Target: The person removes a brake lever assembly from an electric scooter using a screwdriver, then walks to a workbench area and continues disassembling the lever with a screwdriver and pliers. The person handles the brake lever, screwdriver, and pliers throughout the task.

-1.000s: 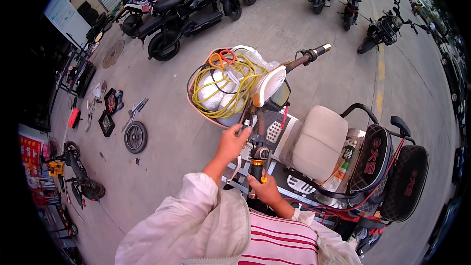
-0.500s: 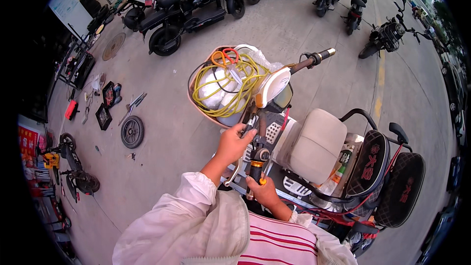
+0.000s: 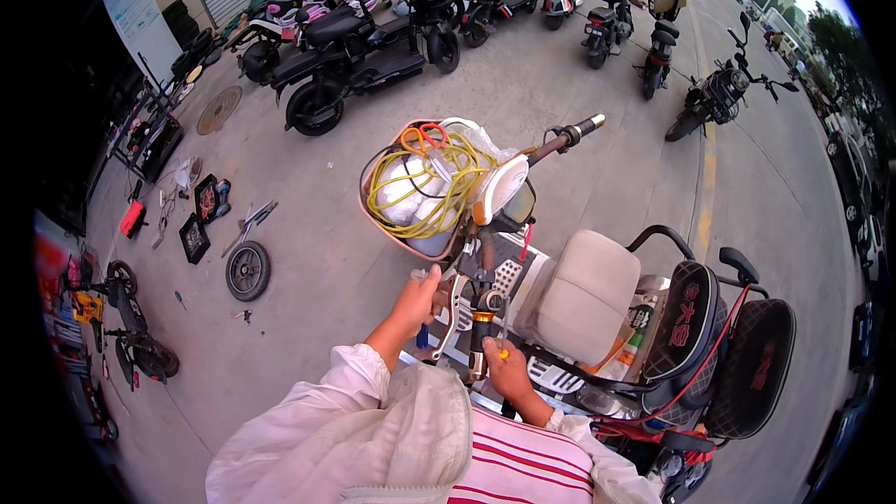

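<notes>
A handlebar with a black-and-gold grip [image 3: 482, 331] points toward me from a three-wheeled scooter. My left hand [image 3: 415, 306] is closed beside the silver brake lever [image 3: 453, 315]; what its fingers hold is hidden, though a blue piece [image 3: 423, 336] shows beneath them. Right of the grip, my right hand [image 3: 509, 371] is closed round a screwdriver [image 3: 504, 353]. Its yellow handle end shows, and its thin shaft points away from me along the bar. Beyond the hands, the front basket [image 3: 364, 196] holds a coiled yellow cable [image 3: 387, 201], orange-handled scissors [image 3: 425, 137] and white plastic-wrapped things.
A beige seat [image 3: 590, 299] and black quilted backrests [image 3: 761, 364] are at the right. On the ground at the left lie a small wheel [image 3: 247, 271], tools [image 3: 250, 224] and open black cases [image 3: 194, 238]. Parked scooters [image 3: 364, 65] stand across the far side.
My left hand has drawn back from the bar's clamp, down and left to the brake lever's outer side. The right hand keeps the screwdriver by the grip. The view has tilted up slightly.
</notes>
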Motion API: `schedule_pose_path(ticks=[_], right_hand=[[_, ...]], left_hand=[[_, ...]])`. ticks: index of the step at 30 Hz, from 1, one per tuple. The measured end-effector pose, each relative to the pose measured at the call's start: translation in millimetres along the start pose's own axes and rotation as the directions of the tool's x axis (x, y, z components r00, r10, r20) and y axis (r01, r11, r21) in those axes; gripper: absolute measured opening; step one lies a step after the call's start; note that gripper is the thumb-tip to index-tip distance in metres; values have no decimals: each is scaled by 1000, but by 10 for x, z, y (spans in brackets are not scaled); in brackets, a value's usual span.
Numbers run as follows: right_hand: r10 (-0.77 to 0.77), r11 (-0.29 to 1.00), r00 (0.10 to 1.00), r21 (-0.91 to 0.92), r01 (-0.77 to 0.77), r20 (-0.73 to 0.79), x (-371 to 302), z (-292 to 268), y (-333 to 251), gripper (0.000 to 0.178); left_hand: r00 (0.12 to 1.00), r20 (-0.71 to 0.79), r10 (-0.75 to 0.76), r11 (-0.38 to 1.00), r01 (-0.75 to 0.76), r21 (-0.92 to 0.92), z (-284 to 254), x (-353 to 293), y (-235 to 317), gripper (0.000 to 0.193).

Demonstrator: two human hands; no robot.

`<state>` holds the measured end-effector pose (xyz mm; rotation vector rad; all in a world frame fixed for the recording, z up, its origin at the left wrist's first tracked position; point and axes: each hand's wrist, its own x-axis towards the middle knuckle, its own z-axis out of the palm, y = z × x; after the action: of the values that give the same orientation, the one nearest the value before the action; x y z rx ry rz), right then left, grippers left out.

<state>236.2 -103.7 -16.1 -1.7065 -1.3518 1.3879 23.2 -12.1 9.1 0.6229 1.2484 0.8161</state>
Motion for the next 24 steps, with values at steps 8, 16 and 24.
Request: schedule_pose_path(ticks=[8,16,24], right_hand=[[-395,788,905,-564,245,-159,500,-498,-933,31],[70,453,991,-889,73,117,1106,-37,-1873,83],[325,215,945,-976,-28,44,1292,267,-2053,76]], left_hand=[[937,349,27,945,90,-315,1,-35,-321,70],[888,455,73,837,193,-512,157,-51,-570,59],[967,243,70,939,19,-344,236,-203,-393,53]])
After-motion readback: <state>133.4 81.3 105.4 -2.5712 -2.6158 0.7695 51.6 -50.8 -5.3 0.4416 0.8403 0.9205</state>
